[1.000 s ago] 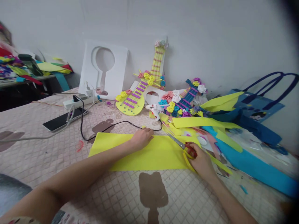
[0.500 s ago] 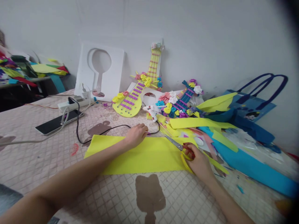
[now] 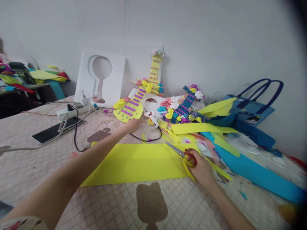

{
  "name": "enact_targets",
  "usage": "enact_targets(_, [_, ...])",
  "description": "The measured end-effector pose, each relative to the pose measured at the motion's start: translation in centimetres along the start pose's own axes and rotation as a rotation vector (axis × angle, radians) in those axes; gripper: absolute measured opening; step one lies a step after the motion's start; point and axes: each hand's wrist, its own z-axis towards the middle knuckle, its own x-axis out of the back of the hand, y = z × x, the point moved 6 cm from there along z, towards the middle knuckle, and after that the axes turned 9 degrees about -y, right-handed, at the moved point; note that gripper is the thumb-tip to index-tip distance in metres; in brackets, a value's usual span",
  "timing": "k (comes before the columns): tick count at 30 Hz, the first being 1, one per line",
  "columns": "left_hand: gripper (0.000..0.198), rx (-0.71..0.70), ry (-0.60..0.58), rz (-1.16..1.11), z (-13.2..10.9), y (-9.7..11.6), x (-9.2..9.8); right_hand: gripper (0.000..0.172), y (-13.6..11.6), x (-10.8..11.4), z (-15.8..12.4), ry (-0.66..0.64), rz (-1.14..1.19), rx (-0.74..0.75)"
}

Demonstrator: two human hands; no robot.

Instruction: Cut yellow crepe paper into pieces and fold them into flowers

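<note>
A long yellow foam sheet (image 3: 134,163) lies flat on the quilted pink cover. My right hand (image 3: 200,167) rests on the sheet's right end, closed round the red and yellow handles of a pair of scissors (image 3: 178,151) whose blades point up and left. My left hand (image 3: 132,125) is stretched far forward, beyond the sheet, next to the lower edge of the yellow foam guitar (image 3: 135,100) that leans on the wall. Its fingers are curled and partly hidden; I cannot see anything in them.
A white glue gun (image 3: 153,116) with a black cable lies near the guitar. A blue flowered guitar (image 3: 184,107), foam strips and a blue bag (image 3: 251,113) crowd the right. A phone (image 3: 56,129), a power strip (image 3: 72,110) and a white foam cut-out board (image 3: 100,78) stand at the left.
My left hand has left the top edge of the yellow sheet and reached forward to the yellow guitar. My right hand has stayed on the scissors.
</note>
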Motion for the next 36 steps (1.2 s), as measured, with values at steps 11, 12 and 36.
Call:
enact_targets(11, [0.037, -0.016, 0.041, -0.055, -3.6, -0.1, 1.4, 0.021, 0.1, 0.0, 0.0, -0.004, 0.047, -0.003])
enact_targets(12, [0.036, -0.041, 0.033, -0.066, -4.5, 0.9, 1.5, 0.022, 0.1, 0.1, 0.1, -0.01, 0.055, -0.007])
enact_targets(36, [0.021, -0.335, -0.288, -0.346, -12.2, 10.1, -2.5, 0.035, -3.5, 2.6, -6.8, -0.6, -0.196, 0.164])
